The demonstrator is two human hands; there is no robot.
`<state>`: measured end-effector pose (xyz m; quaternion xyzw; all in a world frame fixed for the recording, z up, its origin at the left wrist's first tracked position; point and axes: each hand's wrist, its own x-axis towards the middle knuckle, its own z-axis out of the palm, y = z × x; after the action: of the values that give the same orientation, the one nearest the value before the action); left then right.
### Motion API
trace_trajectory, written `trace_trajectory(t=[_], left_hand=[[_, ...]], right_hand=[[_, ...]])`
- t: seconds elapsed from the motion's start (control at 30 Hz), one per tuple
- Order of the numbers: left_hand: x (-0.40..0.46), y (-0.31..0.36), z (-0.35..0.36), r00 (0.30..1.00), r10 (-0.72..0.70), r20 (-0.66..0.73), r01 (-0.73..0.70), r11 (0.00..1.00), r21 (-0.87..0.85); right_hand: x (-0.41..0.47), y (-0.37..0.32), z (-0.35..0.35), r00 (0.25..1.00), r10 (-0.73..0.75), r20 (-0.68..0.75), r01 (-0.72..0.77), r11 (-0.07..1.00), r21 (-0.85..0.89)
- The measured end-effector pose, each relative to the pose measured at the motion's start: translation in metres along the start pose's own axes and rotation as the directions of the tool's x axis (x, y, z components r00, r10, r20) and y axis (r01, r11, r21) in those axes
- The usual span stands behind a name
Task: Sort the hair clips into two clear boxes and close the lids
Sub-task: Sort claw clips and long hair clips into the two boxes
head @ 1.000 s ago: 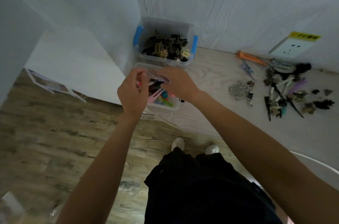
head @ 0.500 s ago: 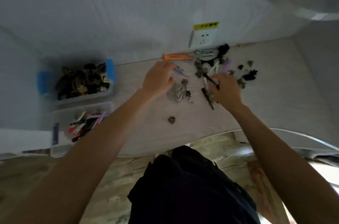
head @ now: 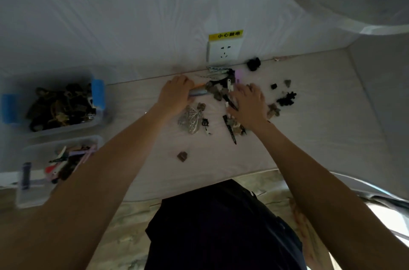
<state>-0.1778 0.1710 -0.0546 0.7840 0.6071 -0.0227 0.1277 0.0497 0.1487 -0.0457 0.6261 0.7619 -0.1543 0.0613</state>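
Observation:
A pile of loose hair clips [head: 223,90] lies on the pale table by the back wall. My left hand [head: 176,93] rests at the pile's left edge, fingers closed over a light blue clip [head: 198,92] with an orange clip beside it. My right hand [head: 249,102] lies flat on the pile with fingers spread over black and white clips. At the far left stands a clear box with blue latches [head: 98,95] full of dark claw clips. In front of it a second clear box [head: 33,194] holds long coloured clips. Both boxes are open.
A silver butterfly clip [head: 190,120] and a small brown clip [head: 182,156] lie apart toward the table's front. Black clips [head: 286,98] sit right of the pile. A wall socket [head: 223,51] with a yellow label is behind it. The table's front edge runs near my body.
Both hands left the front box and reached to the pile at the back wall. Since half a second ago the left hand has closed on the light blue clip and the right hand slid further onto the pile.

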Motion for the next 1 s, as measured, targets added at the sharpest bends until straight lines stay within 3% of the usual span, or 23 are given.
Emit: trace_trajectory(t=[0.1,0.2,0.37,0.53,0.63,1.0], left_hand=[[-0.015,0.005,0.001,0.999,-0.028,-0.021,0.027,0.999,-0.031],[-0.032,0.000,-0.001,0.995,-0.096,-0.010,0.096,0.994,-0.053],[-0.059,-0.024,-0.001,0.973,-0.229,0.030,0.231,0.967,-0.104],[-0.063,-0.032,0.003,0.972,-0.234,0.019,0.232,0.947,-0.222],[-0.058,-0.029,0.002,0.986,-0.168,0.015,0.166,0.952,-0.255],[-0.050,-0.023,0.001,0.973,-0.213,0.089,0.228,0.946,-0.230]], right_hand=[[-0.003,0.006,0.005,0.983,-0.160,-0.090,0.171,0.976,0.135],[-0.007,0.007,0.009,0.963,-0.260,-0.071,0.269,0.934,0.235],[-0.009,0.000,-0.005,0.966,-0.174,-0.191,0.208,0.962,0.176],[0.006,-0.014,-0.010,0.988,-0.147,0.055,0.147,0.989,-0.010],[0.017,-0.018,-0.013,0.993,-0.087,0.079,0.097,0.986,-0.138],[0.026,-0.017,-0.009,0.997,-0.070,0.043,0.075,0.990,-0.123]])
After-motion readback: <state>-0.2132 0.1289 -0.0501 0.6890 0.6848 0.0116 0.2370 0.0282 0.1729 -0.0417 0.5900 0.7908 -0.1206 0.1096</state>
